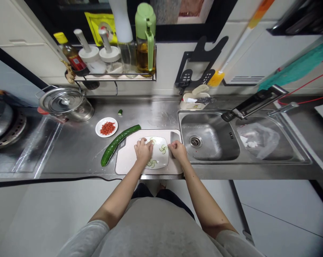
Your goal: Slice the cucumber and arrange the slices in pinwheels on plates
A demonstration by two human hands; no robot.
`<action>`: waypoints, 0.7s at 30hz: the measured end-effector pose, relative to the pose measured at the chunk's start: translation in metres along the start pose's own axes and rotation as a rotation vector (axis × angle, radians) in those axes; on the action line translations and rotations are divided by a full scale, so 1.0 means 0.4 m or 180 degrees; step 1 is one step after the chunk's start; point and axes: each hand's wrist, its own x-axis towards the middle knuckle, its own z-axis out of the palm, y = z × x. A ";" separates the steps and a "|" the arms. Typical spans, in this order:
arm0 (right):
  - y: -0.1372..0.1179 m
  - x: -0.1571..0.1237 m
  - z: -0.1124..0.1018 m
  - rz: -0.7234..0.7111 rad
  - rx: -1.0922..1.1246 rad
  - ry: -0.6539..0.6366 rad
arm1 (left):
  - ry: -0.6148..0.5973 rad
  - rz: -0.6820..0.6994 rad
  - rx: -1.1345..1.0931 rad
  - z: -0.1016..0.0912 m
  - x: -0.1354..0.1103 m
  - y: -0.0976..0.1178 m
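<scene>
Seems you're arranging slices (163,149): left hand (143,151) over plate (160,161), right hand (178,151) beside it, can't tell either grip; next needs light placement.

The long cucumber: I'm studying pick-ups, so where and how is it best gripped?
Probably around the middle of the cucumber, from above and the person's left, gripping across its length. It is long, slim and gently curved, lying down, and the left hand and larger white plate are on its right.

Left hand (143,151) over plate (162,161), fingers at slices (163,149); right hand (178,150) just beside plate. Cucumber (118,144) at board's (125,162) left.
</scene>
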 end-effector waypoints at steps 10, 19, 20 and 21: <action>-0.031 -0.017 0.045 0.0027 -0.0549 -0.0149 | 0.0269 0.0038 -0.0044 0.013 -0.001 -0.013; -0.032 -0.013 0.049 0.0128 -0.0626 -0.0190 | 0.0204 0.1205 -0.0010 0.018 -0.074 0.014; -0.032 -0.013 0.049 0.0122 -0.0619 -0.0207 | 0.0180 0.1308 0.0027 0.020 -0.078 0.020; -0.031 -0.011 0.048 0.0119 -0.0615 -0.0222 | 0.0172 0.1375 0.0067 0.023 -0.081 0.024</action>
